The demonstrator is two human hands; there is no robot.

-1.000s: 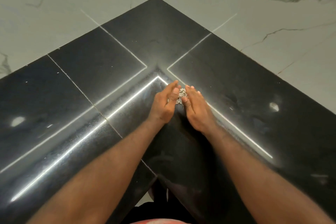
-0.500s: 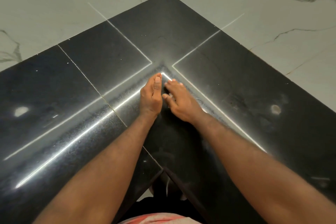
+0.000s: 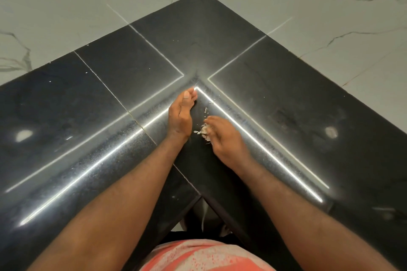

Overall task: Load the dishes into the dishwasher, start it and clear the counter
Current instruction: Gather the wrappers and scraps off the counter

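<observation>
Two hands parted: left hand (image 3: 179, 115) straight-fingered, right hand (image 3: 223, 137) drawn back, curled round scraps (image 3: 204, 130).

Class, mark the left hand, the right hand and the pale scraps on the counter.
left hand (image 3: 179, 116): head view, back of the hand.
right hand (image 3: 224, 138): head view, back of the hand.
scraps (image 3: 204, 131): head view, pale pile by the curled fingers.

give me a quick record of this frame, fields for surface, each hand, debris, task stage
surface: black counter, inner corner, marble wall behind
left hand: edge-on at the counter, fingers straight, palm toward the right hand
right hand: fingers bent over the scraps, grip unclear
scraps: pale small pile between the hands, a few flakes just beyond
dishes: none in view
stage: likely gathering scraps to clear the counter
</observation>
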